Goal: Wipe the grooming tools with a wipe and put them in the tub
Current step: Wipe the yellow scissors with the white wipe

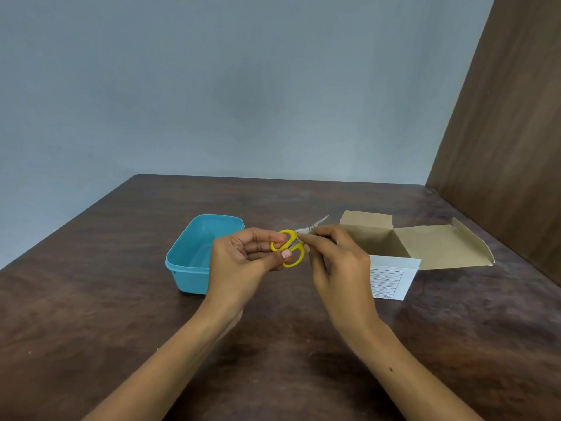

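We are holding a small pair of scissors (290,247) up over the dark wooden bench (91,314), between the two hands. Our left hand (243,262) is pinching the yellow handle loops, with the thumb lying across the lower loop and the fingers curled behind the upper one. Our right hand (337,262) is pinching a small white wipe (303,231) around the blades just beyond the handles, fingers curled in on it; the metal tips are sticking out past the fingers, pointing up and to the right. The wipe is mostly hidden, so we cannot tell how far along the blades it is reaching.

The blue tub (188,259) is sitting open on the bench just to the left of our left hand, partly hidden behind it. To the right, an open cardboard box (425,244) is standing on the bench with its flaps spread, a white printed panel facing us.
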{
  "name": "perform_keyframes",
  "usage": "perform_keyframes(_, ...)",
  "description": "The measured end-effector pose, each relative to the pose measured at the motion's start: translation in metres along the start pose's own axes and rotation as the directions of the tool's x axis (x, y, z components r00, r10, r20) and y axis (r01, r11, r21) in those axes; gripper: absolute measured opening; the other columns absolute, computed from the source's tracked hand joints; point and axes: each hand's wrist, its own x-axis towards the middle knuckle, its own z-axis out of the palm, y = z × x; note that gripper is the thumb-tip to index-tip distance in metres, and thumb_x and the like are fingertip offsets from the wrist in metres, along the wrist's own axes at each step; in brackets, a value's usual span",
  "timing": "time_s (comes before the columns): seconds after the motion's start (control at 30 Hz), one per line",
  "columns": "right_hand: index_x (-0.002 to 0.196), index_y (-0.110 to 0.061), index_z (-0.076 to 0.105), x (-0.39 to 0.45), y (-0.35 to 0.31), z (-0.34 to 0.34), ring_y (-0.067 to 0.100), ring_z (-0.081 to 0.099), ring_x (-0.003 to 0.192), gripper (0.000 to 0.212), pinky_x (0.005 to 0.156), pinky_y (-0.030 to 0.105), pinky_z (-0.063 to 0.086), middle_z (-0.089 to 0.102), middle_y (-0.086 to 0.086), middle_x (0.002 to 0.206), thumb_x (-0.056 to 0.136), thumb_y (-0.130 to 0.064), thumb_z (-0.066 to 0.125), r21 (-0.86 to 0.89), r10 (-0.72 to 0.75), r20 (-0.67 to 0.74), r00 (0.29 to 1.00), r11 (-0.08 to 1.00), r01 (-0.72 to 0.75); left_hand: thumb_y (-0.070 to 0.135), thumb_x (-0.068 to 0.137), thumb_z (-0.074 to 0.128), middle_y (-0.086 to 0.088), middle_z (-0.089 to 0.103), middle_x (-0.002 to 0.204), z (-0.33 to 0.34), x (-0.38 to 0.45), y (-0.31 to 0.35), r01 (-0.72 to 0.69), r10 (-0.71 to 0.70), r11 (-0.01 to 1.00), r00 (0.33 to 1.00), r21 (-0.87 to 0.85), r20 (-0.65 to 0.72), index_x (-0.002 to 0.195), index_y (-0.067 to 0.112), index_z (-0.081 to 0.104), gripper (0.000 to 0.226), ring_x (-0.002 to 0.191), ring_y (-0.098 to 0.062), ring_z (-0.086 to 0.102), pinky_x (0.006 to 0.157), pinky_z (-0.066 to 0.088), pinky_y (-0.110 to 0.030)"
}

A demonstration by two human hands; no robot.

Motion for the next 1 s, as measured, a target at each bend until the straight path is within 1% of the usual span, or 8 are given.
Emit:
perform_keyframes(0.2, 0.101, -0.003, 0.072, 0.01, 0.008, -0.002, 0.013, 0.057, 0.073, 0.025, 0.067, 0.01, 0.038, 0.061, 0.009, 0.089, 0.081, 0.008, 0.061, -0.091, 0.024, -0.097, 0.995, 0.995, -0.033, -0.008, 0.065, 0.076, -0.001, 0.075, 0.072, 0.002, 0.0, 0.001, -0.002, 0.002, 1.0, 1.0, -0.011, 0.009, 0.079, 0.008, 0.071, 0.022, 0.067, -0.01, 0.071, 0.056, 0.056, -0.019)
perform_keyframes(0.33, 0.101, -0.004, 0.072, 0.005, 0.0, 0.001, 0.009, 0.056, 0.079, 0.027, 0.071, 0.005, 0.038, 0.061, 0.008, 0.091, 0.081, 0.004, 0.057, -0.042, 0.003, -0.065, 0.998, 0.999, -0.006, -0.008, 0.066, 0.076, -0.003, 0.076, 0.075, 0.001, -0.001, 0.002, 0.004, -0.004, 1.0, 1.0, -0.018, 0.01, 0.082, 0.006, 0.071, 0.021, 0.069, -0.012, 0.072, 0.057, 0.058, -0.021)
perform_keyframes(0.47, 0.104, -0.007, 0.072, -0.001, -0.004, 0.001, 0.013, 0.06, 0.081, 0.031, 0.069, 0.017, 0.047, 0.062, 0.007, 0.093, 0.079, 0.006, 0.06, 0.014, 0.005, -0.01, 1.0, 1.0, -0.005, -0.009, 0.067, 0.075, -0.002, 0.075, 0.072, 0.0, 0.0, 0.003, 0.008, -0.007, 0.999, 1.0, -0.04, 0.004, 0.082, 0.005, 0.071, 0.021, 0.068, -0.012, 0.072, 0.056, 0.057, -0.02)
perform_keyframes(0.53, 0.102, -0.006, 0.073, 0.0, -0.003, -0.001, 0.011, 0.058, 0.082, 0.03, 0.071, 0.011, 0.045, 0.063, 0.007, 0.093, 0.079, 0.007, 0.06, 0.006, -0.009, -0.011, 1.0, 1.0, 0.009, -0.009, 0.067, 0.074, -0.002, 0.075, 0.072, 0.0, 0.0, 0.004, 0.011, -0.011, 0.999, 1.0, -0.04, 0.006, 0.082, 0.005, 0.071, 0.021, 0.068, -0.012, 0.072, 0.056, 0.056, -0.019)
perform_keyframes(0.63, 0.098, -0.003, 0.073, 0.005, 0.0, -0.004, 0.008, 0.055, 0.081, 0.029, 0.074, 0.0, 0.035, 0.063, 0.009, 0.091, 0.077, 0.01, 0.057, -0.053, -0.027, -0.071, 0.997, 0.998, 0.023, -0.009, 0.067, 0.075, -0.002, 0.076, 0.073, 0.0, 0.0, 0.005, 0.008, -0.007, 0.999, 1.0, -0.039, 0.012, 0.082, 0.004, 0.071, 0.021, 0.068, -0.012, 0.071, 0.056, 0.056, -0.019)
perform_keyframes(0.7, 0.099, -0.002, 0.073, 0.008, 0.003, -0.006, 0.008, 0.054, 0.08, 0.031, 0.073, 0.002, 0.035, 0.063, 0.01, 0.091, 0.076, 0.013, 0.057, -0.075, -0.014, -0.119, 0.993, 0.997, 0.005, -0.009, 0.066, 0.075, -0.002, 0.076, 0.073, 0.001, 0.0, 0.006, 0.003, -0.002, 0.999, 1.0, -0.035, 0.015, 0.081, 0.005, 0.071, 0.021, 0.066, -0.01, 0.071, 0.056, 0.056, -0.018)
perform_keyframes(0.83, 0.1, -0.002, 0.072, 0.013, 0.009, -0.008, 0.011, 0.052, 0.08, 0.029, 0.07, 0.011, 0.039, 0.063, 0.013, 0.09, 0.078, 0.012, 0.06, -0.119, 0.009, -0.15, 0.989, 0.992, -0.028, -0.009, 0.066, 0.075, 0.001, 0.076, 0.073, 0.001, -0.001, 0.007, -0.002, 0.002, 1.0, 1.0, -0.022, 0.029, 0.079, 0.008, 0.071, 0.022, 0.066, -0.009, 0.071, 0.057, 0.057, -0.018)
perform_keyframes(1.0, 0.1, -0.002, 0.073, 0.012, 0.01, -0.008, 0.01, 0.052, 0.081, 0.033, 0.07, 0.008, 0.038, 0.063, 0.013, 0.09, 0.075, 0.018, 0.063, -0.114, 0.032, -0.155, 0.987, 0.992, -0.05, -0.008, 0.067, 0.075, 0.001, 0.076, 0.073, 0.001, -0.001, 0.008, 0.014, -0.013, 1.0, 0.999, -0.018, 0.036, 0.081, 0.007, 0.071, 0.022, 0.067, -0.009, 0.071, 0.057, 0.057, -0.018)
